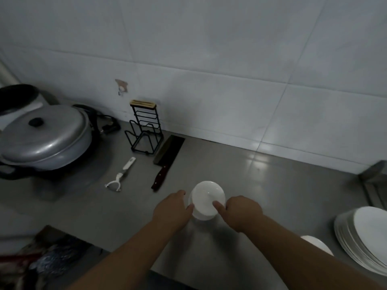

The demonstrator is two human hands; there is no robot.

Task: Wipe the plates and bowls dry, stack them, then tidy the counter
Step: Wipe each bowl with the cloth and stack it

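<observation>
White bowls (206,197), nested in a small stack, sit on the steel counter (272,185) between the two hands. The left hand (173,208) grips the stack's left side, thumb at the rim. The right hand (240,212) grips the right side, thumb pressed inside the topmost one. Beyond the left hand lie a cleaver (167,155) and a peeler (121,174), with a wire rack (144,130) behind them and a lidded pot (46,139) farther left. Well to the right of the right hand stands a pile of plates (360,237), with a lone bowl (316,244) just beside it.
</observation>
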